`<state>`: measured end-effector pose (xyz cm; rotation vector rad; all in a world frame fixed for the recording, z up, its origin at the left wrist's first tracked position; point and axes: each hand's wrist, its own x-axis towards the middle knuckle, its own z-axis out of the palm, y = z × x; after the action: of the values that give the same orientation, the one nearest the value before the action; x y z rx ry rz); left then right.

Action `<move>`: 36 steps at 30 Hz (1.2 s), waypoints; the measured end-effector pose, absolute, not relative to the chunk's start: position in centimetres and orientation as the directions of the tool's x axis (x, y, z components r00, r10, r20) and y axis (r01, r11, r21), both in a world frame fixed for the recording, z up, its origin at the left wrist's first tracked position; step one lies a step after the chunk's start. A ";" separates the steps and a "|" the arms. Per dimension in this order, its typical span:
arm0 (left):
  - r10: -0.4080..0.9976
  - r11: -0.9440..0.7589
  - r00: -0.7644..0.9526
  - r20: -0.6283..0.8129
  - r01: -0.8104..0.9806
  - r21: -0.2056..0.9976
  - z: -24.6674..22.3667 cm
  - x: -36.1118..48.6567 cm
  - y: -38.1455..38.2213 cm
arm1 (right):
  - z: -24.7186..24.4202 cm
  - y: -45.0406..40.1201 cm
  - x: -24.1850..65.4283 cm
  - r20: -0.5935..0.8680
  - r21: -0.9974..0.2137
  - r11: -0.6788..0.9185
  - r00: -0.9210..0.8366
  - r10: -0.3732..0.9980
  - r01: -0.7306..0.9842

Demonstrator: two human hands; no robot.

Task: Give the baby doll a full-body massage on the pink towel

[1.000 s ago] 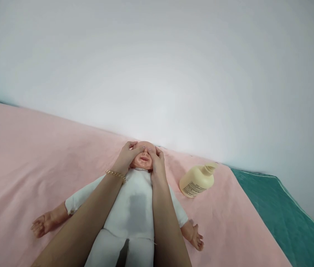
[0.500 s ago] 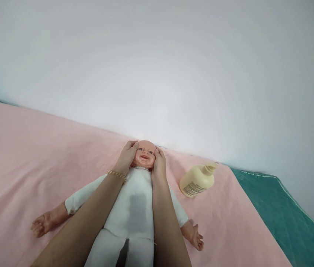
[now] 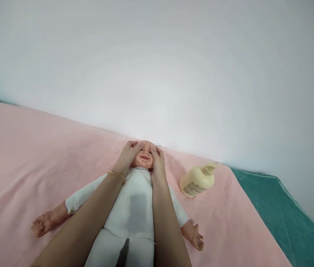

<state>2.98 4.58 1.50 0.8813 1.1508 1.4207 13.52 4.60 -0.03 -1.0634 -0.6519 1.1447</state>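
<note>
A baby doll (image 3: pixel 134 207) with a white cloth body lies on its back, its head toward the wall and its arms spread. My left hand (image 3: pixel 129 154) cups one side of the doll's head, its thumb resting by the eye and brow. On the other side my right hand (image 3: pixel 158 157) holds the head in the same way, thumb on the brow. The doll's nose and mouth show between my hands. A gold bracelet (image 3: pixel 116 176) circles my left wrist.
A pale yellow pump bottle (image 3: pixel 197 180) stands to the right of the doll on a pink cloth (image 3: pixel 48 137). Green fabric (image 3: pixel 279 204) shows at the right, beyond the cloth's edge. A pale wall (image 3: pixel 157 66) rises behind.
Both thumbs have moved inward from the sides of the doll's head onto its brow, near the eyes. The doll's body and the bottle have stayed where they were.
</note>
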 end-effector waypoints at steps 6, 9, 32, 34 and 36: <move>0.975 0.091 -0.185 -0.125 -0.183 0.979 1.8 2.7 4.5 | 0.1 4.5 13.6 -0.131 -0.926 0.000 0.321 0.938 -0.377; 0.974 0.088 -0.189 -0.124 -0.187 0.978 1.9 2.7 4.5 | -0.1 4.7 13.7 -0.135 -0.928 -0.001 0.334 0.933 -0.372; 0.983 -0.052 -0.181 0.001 -0.273 0.961 -0.1 2.8 5.9 | -1.7 6.2 14.4 -0.099 -0.863 0.086 0.334 0.937 -0.498; 0.989 -0.060 -0.145 0.021 -0.264 0.963 0.5 2.6 5.3 | -1.8 6.1 14.3 -0.058 -0.873 0.116 0.337 0.940 -0.474; 0.993 -0.073 -0.101 0.053 -0.210 0.975 1.1 2.0 4.4 | -1.7 5.7 14.3 0.025 -0.895 0.159 0.309 0.951 -0.418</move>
<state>1.96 4.41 1.12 1.0465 1.0844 1.4195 14.29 5.66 -1.66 -0.9371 -0.7105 1.1051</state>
